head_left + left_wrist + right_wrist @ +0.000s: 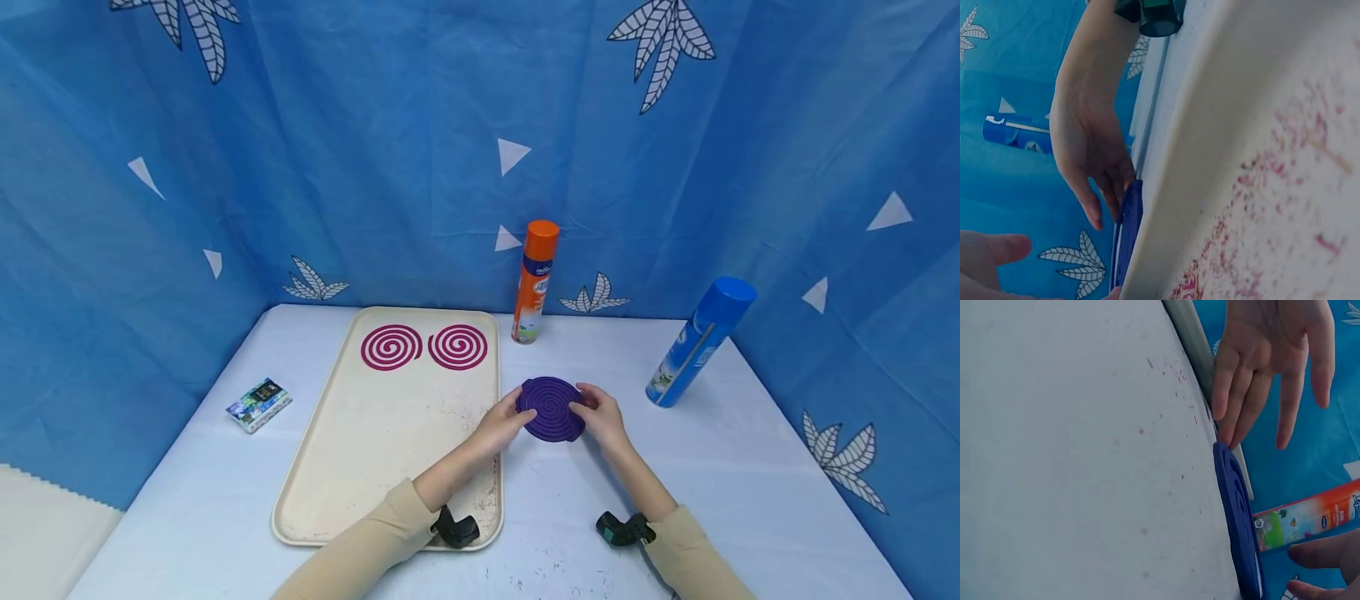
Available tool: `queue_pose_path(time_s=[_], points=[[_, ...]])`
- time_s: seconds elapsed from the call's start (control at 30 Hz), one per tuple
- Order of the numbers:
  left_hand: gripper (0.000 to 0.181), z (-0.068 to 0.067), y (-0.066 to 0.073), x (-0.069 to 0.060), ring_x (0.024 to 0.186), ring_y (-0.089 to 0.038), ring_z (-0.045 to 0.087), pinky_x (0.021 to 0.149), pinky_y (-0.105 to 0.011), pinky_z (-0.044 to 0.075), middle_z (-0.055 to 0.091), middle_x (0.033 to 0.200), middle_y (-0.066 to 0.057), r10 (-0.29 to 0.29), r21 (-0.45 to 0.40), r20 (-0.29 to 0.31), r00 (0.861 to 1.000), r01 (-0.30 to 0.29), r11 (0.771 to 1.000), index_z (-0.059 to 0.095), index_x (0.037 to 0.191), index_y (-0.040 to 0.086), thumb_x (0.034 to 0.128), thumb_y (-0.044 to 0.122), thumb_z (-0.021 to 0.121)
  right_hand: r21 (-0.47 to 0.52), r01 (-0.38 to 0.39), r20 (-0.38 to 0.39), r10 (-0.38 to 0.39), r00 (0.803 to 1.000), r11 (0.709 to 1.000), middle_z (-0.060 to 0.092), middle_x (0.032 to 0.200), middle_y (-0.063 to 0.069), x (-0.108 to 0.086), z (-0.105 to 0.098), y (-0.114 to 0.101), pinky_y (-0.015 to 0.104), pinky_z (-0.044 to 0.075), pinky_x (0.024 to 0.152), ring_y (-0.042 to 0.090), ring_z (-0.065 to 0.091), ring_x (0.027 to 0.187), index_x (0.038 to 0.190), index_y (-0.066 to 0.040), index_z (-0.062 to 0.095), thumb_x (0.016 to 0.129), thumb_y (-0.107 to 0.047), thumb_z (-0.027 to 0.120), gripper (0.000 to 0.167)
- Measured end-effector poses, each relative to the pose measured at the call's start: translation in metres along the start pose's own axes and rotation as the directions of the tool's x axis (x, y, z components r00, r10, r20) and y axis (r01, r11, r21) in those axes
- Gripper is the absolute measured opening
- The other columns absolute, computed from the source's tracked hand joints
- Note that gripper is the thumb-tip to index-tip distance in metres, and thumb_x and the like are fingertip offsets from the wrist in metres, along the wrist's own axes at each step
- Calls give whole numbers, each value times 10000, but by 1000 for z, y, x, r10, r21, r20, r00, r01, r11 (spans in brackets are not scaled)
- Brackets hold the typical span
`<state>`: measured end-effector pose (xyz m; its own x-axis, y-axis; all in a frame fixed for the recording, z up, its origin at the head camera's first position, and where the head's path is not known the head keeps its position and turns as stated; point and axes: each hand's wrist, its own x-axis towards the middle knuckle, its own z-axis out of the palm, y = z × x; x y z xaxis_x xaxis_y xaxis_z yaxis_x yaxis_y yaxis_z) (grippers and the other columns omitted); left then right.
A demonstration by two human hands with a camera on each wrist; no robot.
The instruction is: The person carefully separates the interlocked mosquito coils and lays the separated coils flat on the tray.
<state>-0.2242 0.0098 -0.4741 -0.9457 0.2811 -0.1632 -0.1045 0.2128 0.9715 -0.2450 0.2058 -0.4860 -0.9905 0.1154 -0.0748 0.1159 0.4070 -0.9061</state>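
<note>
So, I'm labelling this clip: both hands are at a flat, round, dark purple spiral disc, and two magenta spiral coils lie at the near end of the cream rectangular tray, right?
Not quite: the head view shows the magenta spiral coils at the far end of the cream rectangular tray. Both hands are indeed at the dark purple disc.

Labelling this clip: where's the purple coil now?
In the head view, the purple coil is between the left hand and right hand, right of the tray and in front of the orange can.
</note>
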Motion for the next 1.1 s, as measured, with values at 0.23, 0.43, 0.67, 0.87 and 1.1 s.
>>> queue_pose_path(time_s=[0.23,0.43,0.67,0.87,1.1], points=[[569,-2,2,0,1350,-434,378,1084,-480,416,359,1436,-344,-49,-108,-47,998,44,993,368,1434,-6,934,202,541,177,-110,37,105,994,978,538,1210,258,0,-6,-2,117,479,685,81,575,854,1413,63,351,884,27,564,572],[555,-7,1,-4,1379,-444,323,1078,-477,423,306,1462,-352,-22,-200,-30,999,16,980,350,1439,-16,949,188,513,295,-176,139,140,980,939,711,1059,147,0,-9,-4,114,520,643,46,676,765,1411,56,377,889,17,588,564],[563,-29,8,-3,1165,-369,583,923,-377,554,541,1292,-286,68,-89,-123,990,-80,993,375,1420,-19,915,125,579,490,-239,219,147,965,838,690,792,-114,-4,-17,-36,132,549,581,6,671,657,1451,16,330,903,27,581,603],[613,-53,28,-5,678,-91,671,725,-293,607,699,880,-144,119,-183,-150,981,-146,972,393,1421,35,866,28,655,599,-237,226,123,966,765,670,873,-86,-12,-9,-76,167,578,707,35,685,764,1464,-3,313,911,34,563,608],[517,-76,55,-22,725,-52,688,698,-243,601,704,856,-63,187,-277,-280,942,-266,923,491,1335,56,852,-14,660,637,-187,282,0,960,748,653,994,-74,-25,2,-113,174,571,778,31,676,847,1490,-26,248,912,29,550,654]])
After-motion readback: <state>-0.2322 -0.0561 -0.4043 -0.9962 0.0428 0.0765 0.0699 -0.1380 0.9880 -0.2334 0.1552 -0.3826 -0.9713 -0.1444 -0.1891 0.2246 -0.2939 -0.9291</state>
